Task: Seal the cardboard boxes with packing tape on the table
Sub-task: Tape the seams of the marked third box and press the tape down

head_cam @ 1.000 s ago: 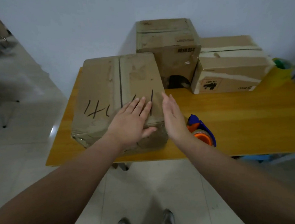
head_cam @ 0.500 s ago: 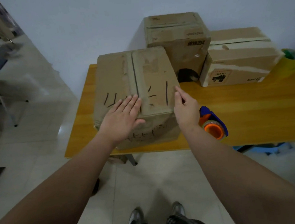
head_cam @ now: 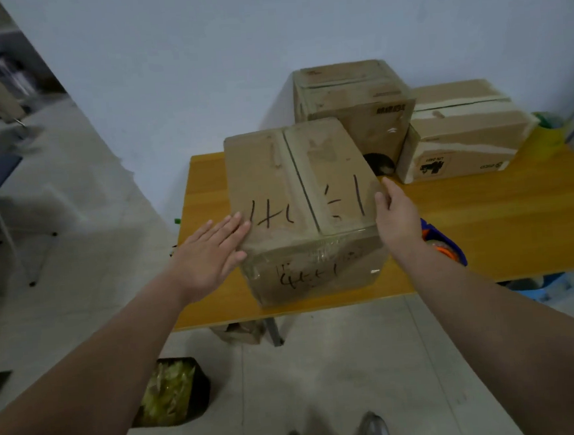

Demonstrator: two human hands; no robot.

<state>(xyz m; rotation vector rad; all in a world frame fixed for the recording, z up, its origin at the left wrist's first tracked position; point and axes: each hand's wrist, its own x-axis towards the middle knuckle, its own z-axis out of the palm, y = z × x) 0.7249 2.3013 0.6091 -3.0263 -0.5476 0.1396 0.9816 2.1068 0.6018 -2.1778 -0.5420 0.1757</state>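
Your left hand (head_cam: 209,254) lies flat, fingers straight and together, on the near left top edge of the brown cardboard box with black marker scrawl (head_cam: 297,196). The box sits near the front of the yellow wooden surface (head_cam: 502,227). Your right hand (head_cam: 397,219) presses its right side, fingers extended, palm side unseen. The blue-and-orange tape dispenser (head_cam: 444,249) is mostly hidden behind that wrist. The marker writing is illegible.

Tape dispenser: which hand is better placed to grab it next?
Right, probably. The right hand rests against the marked box on its right side, with the tape dispenser on the table just beside that wrist. The left hand lies flat at the box's left edge, the box between it and the dispenser.
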